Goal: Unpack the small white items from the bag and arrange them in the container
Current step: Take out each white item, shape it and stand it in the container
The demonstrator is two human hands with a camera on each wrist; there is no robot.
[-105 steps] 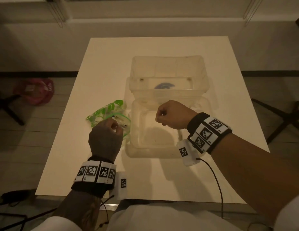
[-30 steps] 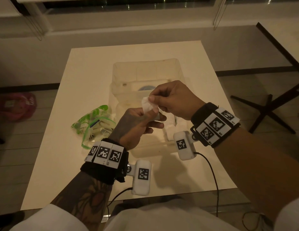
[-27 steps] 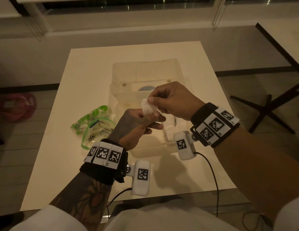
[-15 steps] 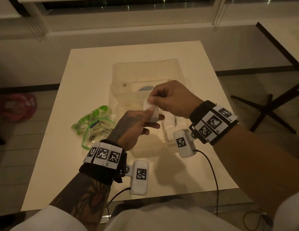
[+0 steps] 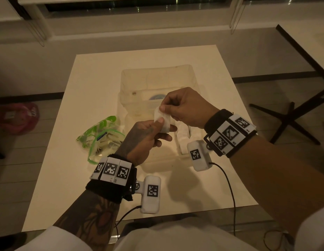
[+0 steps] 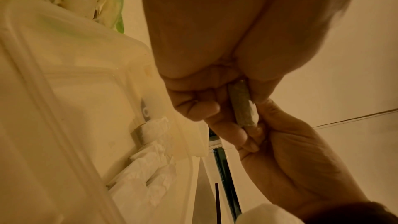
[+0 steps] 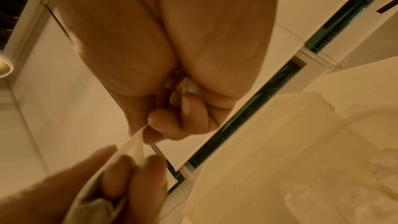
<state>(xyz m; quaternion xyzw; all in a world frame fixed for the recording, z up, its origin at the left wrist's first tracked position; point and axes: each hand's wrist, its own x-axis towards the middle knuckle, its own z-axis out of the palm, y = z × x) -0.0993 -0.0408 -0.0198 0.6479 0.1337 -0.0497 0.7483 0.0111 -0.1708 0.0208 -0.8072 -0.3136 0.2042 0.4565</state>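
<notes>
White packet (image 5: 162, 120) pinched between both hands above the container (image 5: 157, 82): left hand (image 5: 145, 138) grips below, right hand (image 5: 184, 107) nips its top; bag (image 5: 101, 138) lies left.

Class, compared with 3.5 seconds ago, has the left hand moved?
Yes. The left hand has left the green-printed bag and moved right, over the clear container, pinching a small white item.

Head view looks down; wrist views look up, close, sharing both hands (image 5: 163, 122).
</notes>
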